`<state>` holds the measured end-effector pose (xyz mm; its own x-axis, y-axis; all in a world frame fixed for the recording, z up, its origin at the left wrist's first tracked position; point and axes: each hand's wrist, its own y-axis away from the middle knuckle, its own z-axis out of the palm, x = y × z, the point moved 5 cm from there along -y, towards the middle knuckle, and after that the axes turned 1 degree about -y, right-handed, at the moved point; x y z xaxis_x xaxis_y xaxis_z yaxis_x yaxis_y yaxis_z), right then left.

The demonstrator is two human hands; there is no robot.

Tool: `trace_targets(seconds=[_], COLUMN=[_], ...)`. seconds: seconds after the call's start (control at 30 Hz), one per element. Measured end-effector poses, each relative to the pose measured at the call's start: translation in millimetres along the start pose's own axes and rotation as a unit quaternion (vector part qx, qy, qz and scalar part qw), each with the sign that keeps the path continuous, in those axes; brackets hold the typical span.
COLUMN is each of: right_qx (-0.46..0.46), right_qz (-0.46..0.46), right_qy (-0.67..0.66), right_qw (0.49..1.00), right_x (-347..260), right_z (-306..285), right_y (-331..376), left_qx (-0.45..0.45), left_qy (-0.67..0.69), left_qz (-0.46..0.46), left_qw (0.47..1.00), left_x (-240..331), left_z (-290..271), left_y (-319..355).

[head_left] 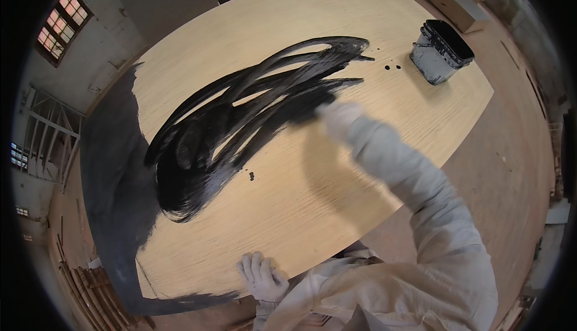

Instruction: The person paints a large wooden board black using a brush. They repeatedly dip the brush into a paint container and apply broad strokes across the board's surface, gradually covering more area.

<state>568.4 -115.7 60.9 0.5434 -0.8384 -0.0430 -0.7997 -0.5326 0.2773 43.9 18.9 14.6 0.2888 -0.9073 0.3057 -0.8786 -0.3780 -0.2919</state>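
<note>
A large pale wood board (pixel 288 193) lies before me, with wide, looping strokes of wet black paint (pixel 192 144) across its middle. Its left end carries a dark grey-black coat (pixel 111 168). My right hand (pixel 341 119), in a white glove and smeared by motion, is at the right end of the strokes. Its fingers look closed, but whatever they hold is hidden against the black paint. Flat on the board's near edge rests my left hand (pixel 262 277), also gloved, its fingers stretched out and holding nothing.
A paint-smeared square bucket (pixel 442 52) stands on the board's far right corner, with a few black drips (pixel 392 67) beside it. Beyond that corner is a cardboard box (pixel 457 7). Wooden strips (pixel 90 295) lie at lower left, and a white metal frame (pixel 51 132) stands by the left wall.
</note>
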Motion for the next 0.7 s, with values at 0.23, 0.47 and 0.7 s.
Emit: trace_targets(seconds=[0.23, 0.47, 0.7], right_qx=[-0.003, -0.05, -0.124], right_qz=[0.114, 0.127, 0.022], right_qy=[0.029, 0.069, 0.109], right_qw=[0.993, 0.988, 0.986], right_x=[152.0, 143.7, 86.8], right_z=[-40.0, -56.5, -51.2], right_y=[-51.3, 1.6, 35.3], left_qx=[0.022, 0.03, 0.028], left_qy=[-0.017, -0.001, -0.042], left_qz=[-0.033, -0.041, -0.063], left_qw=[0.999, 0.999, 0.997], left_x=[10.5, 16.0, 17.9], left_z=[7.5, 4.3, 8.2], left_y=[-7.6, -14.7, -5.1])
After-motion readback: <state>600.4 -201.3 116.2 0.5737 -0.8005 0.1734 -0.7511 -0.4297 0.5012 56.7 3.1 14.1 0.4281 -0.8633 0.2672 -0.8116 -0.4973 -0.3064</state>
